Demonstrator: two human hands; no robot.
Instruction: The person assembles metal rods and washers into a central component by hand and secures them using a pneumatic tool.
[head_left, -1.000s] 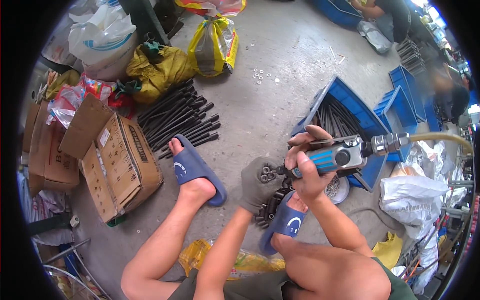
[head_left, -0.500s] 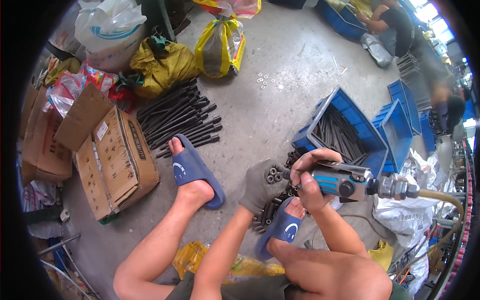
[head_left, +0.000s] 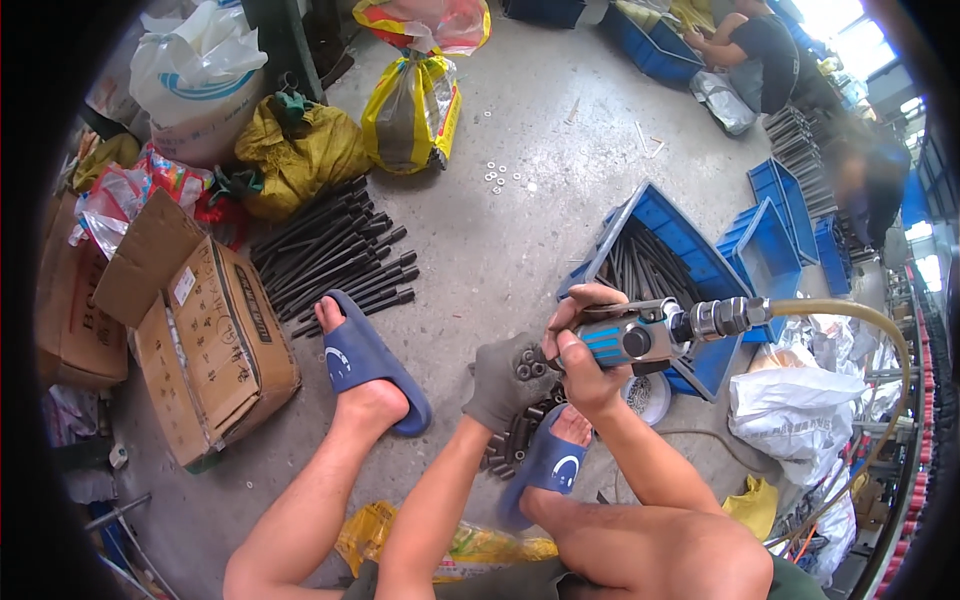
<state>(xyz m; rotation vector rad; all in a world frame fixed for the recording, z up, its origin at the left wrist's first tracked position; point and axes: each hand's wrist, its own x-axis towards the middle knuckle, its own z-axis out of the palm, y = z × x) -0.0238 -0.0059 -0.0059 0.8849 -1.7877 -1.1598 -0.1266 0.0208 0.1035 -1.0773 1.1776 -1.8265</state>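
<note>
My right hand [head_left: 580, 352] grips a pneumatic tool [head_left: 650, 335] with a blue and silver body and a yellowish air hose [head_left: 860, 320] leading off to the right. My left hand [head_left: 505, 382], in a grey work glove, holds a dark bolt with nuts [head_left: 528, 362] right against the tool's front end. A small heap of dark bolts [head_left: 510, 440] lies on the floor under both hands, beside my right foot in a blue slipper [head_left: 545, 465].
A pile of long black bolts [head_left: 330, 255] lies by my left blue slipper [head_left: 365, 365]. An open cardboard box [head_left: 200, 340] stands at left. Blue bins [head_left: 690, 265] with rods at right; sacks [head_left: 415, 100] behind; another person [head_left: 755, 45] sits at far right.
The camera view has shifted so the scene sits lower and farther left. The tool and both hands stay together over the bolt heap; the hose now arcs out to the right.
</note>
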